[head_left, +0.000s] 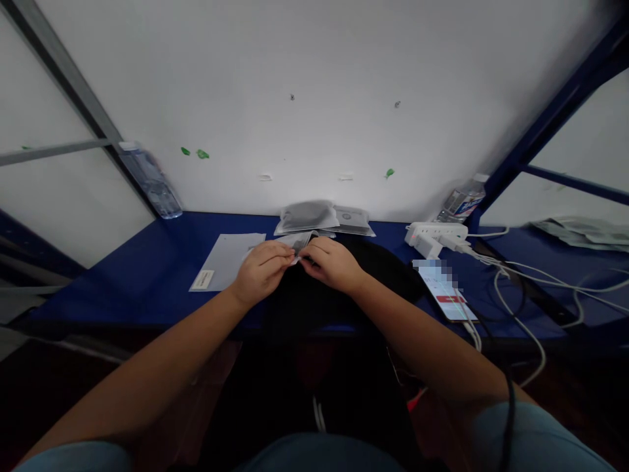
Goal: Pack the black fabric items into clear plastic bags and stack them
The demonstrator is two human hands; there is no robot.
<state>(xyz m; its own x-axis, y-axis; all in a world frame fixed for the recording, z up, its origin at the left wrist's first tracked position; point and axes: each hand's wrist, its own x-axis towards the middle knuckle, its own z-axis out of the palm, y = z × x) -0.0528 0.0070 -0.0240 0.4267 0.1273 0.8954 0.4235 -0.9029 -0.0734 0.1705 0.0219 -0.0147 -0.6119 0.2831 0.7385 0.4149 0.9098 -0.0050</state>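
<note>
My left hand (263,270) and my right hand (333,263) meet over the middle of the desk, fingertips pinched together. Between them is a small translucent packet (303,240) with something greyish in it; the fingers hide part of it. Under and beside my hands lies a black cloth (383,269), spread over the desk's front edge. A flat white plastic bag (230,255) with a small label at its lower corner lies left of my left hand. Behind my hands, frosted bags (307,216) with dark contents rest against the wall.
On the right are a phone (445,288) with its screen lit, a white power strip (435,231), tangled white cables (521,265) and a labelled bottle (462,200). Another transparent bottle (152,180) leans at the left back. Grey packaging (584,233) lies far right on the blue desk (132,275).
</note>
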